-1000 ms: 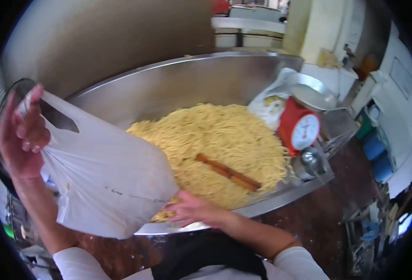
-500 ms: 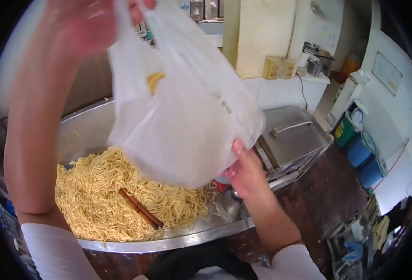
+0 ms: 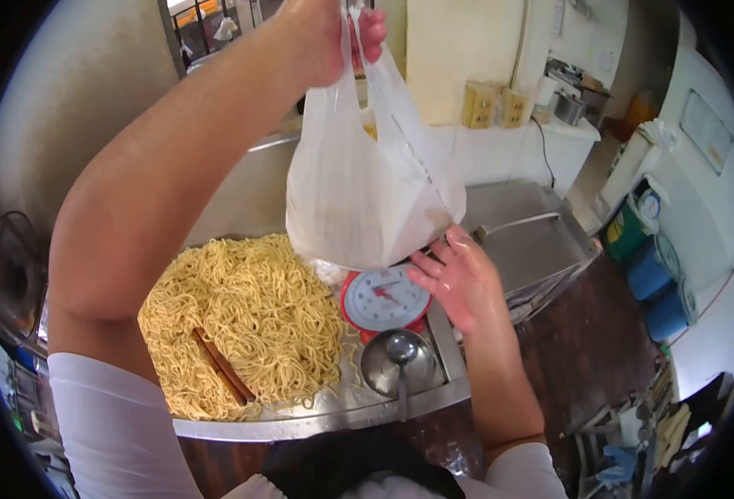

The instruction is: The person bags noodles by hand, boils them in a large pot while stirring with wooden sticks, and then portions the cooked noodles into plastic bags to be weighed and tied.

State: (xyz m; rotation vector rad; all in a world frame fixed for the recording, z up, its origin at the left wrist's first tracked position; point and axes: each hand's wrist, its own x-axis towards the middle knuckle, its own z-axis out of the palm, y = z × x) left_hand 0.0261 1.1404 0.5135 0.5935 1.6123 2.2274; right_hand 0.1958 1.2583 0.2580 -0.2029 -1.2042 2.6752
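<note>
A full white plastic bag [image 3: 359,195] hangs by its handles from my left hand [image 3: 334,41], whose fingers are wrapped round them high in the view. Right beside the bag's lower right corner is my right hand [image 3: 465,283], fingers spread and palm turned up, fingertips close to the plastic. Below the bag stands a red dial scale [image 3: 386,301] with a white face; the bag's bottom overlaps its top in this view. A heap of yellow noodles [image 3: 250,303] lies to the left, with a pair of brown wooden sticks [image 3: 224,366] on it.
A steel bowl [image 3: 417,378] holding a ladle [image 3: 401,349] sits in front of the scale. The metal tray's raised rim [image 3: 300,429] runs along the front. At right is a lidded steel box [image 3: 521,224]; blue bins [image 3: 657,266] stand farther off.
The bag has moved right and back, over the scale, with my left hand still gripping its handles. My right hand has gone from holding the bag's side to spread fingers. Scale and bowl now show.
</note>
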